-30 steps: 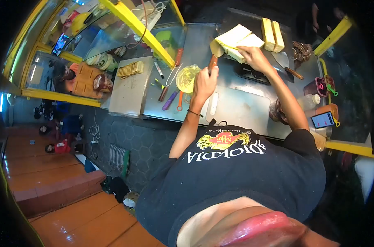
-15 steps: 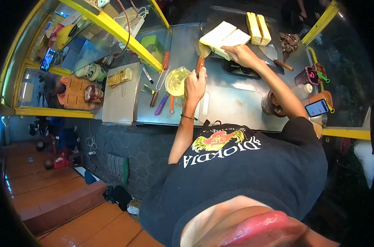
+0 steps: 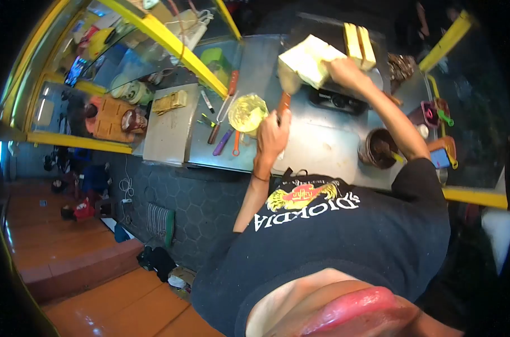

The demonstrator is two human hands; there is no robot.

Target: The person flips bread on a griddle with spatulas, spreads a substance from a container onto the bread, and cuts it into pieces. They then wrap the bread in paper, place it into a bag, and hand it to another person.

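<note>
My left hand is closed around the wooden handle of a spatula. The spatula's blade meets the near left edge of a thick, pale slab of bread on the dark griddle. My right hand grips the slab's near right side, with its fingertips partly hidden against the bread. Farther right on the griddle, two browned bread pieces stand side by side. A clear tub of yellow spread is just left of my left hand.
A tub of dark brown spread stands near my right forearm. Left of the yellow tub lie a purple-handled tool and a red-handled knife. Sliced bread rests on a board. A yellow frame post rises at the left.
The view has shifted slightly. The spatula blade has moved against the bread's edge, and my right hand has moved onto the right part of the bread; the seam between slabs no longer shows clearly.
</note>
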